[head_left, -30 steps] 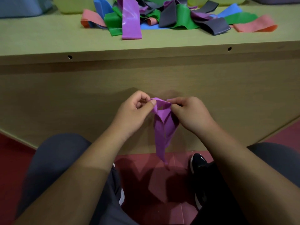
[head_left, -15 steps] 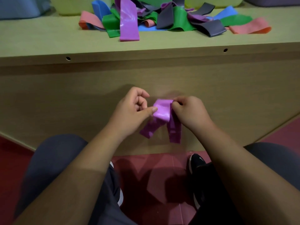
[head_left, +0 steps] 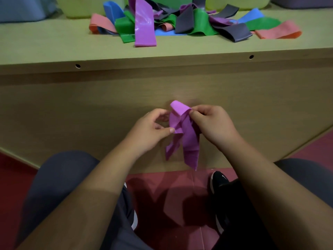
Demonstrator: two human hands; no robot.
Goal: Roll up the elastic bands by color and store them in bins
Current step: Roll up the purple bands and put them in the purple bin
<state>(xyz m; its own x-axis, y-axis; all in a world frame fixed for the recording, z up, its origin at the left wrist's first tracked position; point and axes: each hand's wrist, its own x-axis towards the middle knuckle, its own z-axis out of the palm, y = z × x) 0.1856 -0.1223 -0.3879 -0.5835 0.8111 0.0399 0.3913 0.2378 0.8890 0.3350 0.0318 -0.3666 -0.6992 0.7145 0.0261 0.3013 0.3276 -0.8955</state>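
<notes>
A purple elastic band (head_left: pixel 187 134) hangs between my hands in front of the table's wooden side, below the tabletop. Its top is folded over into a small loop; two loose tails droop toward the floor. My left hand (head_left: pixel 151 130) pinches the band's left edge with thumb and fingers. My right hand (head_left: pixel 214 123) grips the folded top from the right. On the tabletop lies a pile of elastic bands (head_left: pixel 191 24) in purple, green, blue, grey and salmon.
Yellow-green bins (head_left: pixel 79 6) stand behind the pile, with a blue-grey bin (head_left: pixel 23 9) at far left and a purple one (head_left: pixel 304 2) at far right. The table edge (head_left: pixel 162 60) runs across above my hands. My knees and a black shoe (head_left: pixel 219 181) are over red floor.
The band hung as one long strip; its top has since been folded over into a loop, and the tails now hang shorter. My hands shifted slightly.
</notes>
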